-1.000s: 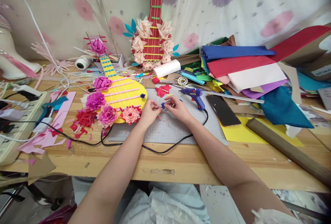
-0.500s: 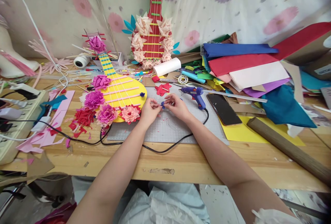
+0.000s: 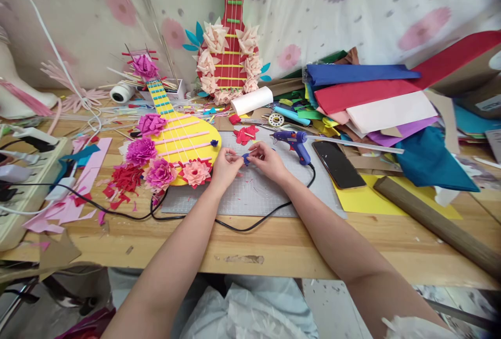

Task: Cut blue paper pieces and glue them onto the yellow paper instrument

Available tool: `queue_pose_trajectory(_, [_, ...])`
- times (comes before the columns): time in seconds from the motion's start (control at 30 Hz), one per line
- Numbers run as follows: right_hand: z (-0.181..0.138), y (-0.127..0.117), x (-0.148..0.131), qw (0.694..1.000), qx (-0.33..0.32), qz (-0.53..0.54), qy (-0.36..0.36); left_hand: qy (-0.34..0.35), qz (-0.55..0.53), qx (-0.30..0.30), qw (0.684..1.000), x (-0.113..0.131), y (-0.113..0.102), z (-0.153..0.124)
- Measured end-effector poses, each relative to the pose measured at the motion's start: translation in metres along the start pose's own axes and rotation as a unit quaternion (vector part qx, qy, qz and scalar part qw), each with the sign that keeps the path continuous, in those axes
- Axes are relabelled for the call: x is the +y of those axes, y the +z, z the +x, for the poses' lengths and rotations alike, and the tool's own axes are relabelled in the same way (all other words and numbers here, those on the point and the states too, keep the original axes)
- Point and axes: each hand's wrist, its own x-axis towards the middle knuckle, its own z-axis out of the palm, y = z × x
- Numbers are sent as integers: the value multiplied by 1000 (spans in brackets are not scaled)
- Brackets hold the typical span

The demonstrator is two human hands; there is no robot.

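Between my fingertips is a small dark blue paper piece (image 3: pixel 246 158), partly hidden by the fingers. My left hand (image 3: pixel 229 167) pinches it from the left, and my right hand (image 3: pixel 266 160) pinches it from the right. Both hands are just above the grey cutting mat (image 3: pixel 258 201). To the left lies a yellow paper guitar (image 3: pixel 188 135) with pink strips, white strings and paper flowers. A tiny dark blue flower (image 3: pixel 214 143) sits on its right edge. Red paper petals (image 3: pixel 246 134) lie on the mat behind my hands.
A blue glue gun (image 3: pixel 291 141) rests right of my hands, its black cord (image 3: pixel 250 228) looping in front. Beyond stands a red paper guitar (image 3: pixel 230 62). A phone (image 3: pixel 338 165), a brown roll (image 3: pixel 434 224) and coloured paper sheets (image 3: pixel 364 88) lie right; a power strip (image 3: pixel 35 188) is left.
The blue piece has turned slightly between my fingers and shows a little differently. Both hands stay in nearly the same place; the view has shifted very slightly.
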Motion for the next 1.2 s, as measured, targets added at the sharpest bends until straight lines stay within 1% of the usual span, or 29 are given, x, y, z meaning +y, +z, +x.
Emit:
queue_pose_trajectory(0.2, [0,-2,1,1000,7,-7,0,12,-9,4,1000,-5,2,3])
queue_pose_trajectory(0.43, [1,-1,-1,999,25,-36,-4,25,19,4,999,-9,2,4])
queue_pose_trajectory(0.57, [1,-1,-1,999,30,-19,-12,29,2,6,1000,-9,3,4])
queue_pose_trajectory(0.77, [0,-3,0,999,29,-38,-4,33,-16,37,999,-6,4,4])
queue_pose_trajectory(0.83, [-2,-6,0,997,18,-70,-14,37,-14,43,998,-5,5,4])
queue_pose_trajectory(0.9, [-5,-10,-1,991,5,-132,-28,42,-8,46,998,-5,5,4])
queue_pose_trajectory(0.97, [-9,-14,-2,978,3,-205,-41,48,-3,48,998,-5,5,4])
queue_pose_trajectory(1.03, [-11,-18,-3,965,12,-255,-54,54,-1,48,997,-5,5,4])
queue_pose_trajectory(1.1, [-12,-23,-4,959,22,-274,-70,58,0,44,997,-6,5,5])
queue_pose_trajectory(1.2, [-15,-37,-8,958,48,-271,-85,61,3,37,997,-9,4,6])
